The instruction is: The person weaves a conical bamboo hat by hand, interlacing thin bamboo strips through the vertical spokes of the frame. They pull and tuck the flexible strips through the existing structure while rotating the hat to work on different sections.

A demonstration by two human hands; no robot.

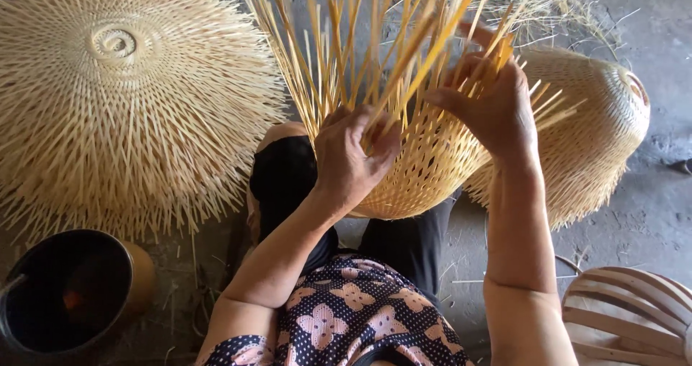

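Note:
A half-woven bamboo basket [425, 171] rests on my lap, its long loose strips [360, 34] fanning upward. My left hand [349, 153] pinches a few strips at the basket's woven rim. To the right, my right hand [490, 103] grips and bends other strips at the rim. Both hands touch the same basket.
A stack of flat round woven pieces with bristling strip ends [122, 99] lies at the left. Another woven basket [598, 128] lies on its side behind at the right. A dark bucket [72, 290] stands at bottom left, a slatted wooden object [634, 315] at bottom right.

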